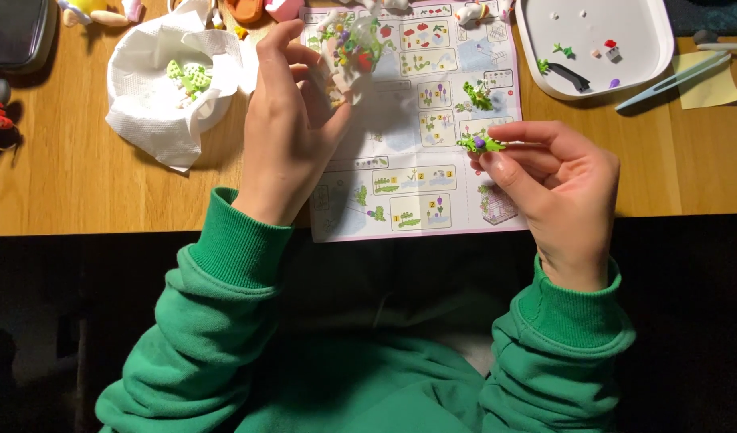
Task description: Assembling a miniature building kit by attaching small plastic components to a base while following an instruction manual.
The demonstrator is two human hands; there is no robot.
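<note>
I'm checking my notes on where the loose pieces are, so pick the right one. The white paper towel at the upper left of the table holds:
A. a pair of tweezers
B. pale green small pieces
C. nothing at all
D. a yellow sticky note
B: the crumpled white paper towel cradles a cluster of pale green small pieces, while the tweezers and the yellow sticky note lie at the far right of the table.

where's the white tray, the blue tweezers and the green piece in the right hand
white tray (661, 48), head view, right rim
blue tweezers (673, 80), head view, mid-shaft
green piece (480, 144), head view, its leafy middle
</note>
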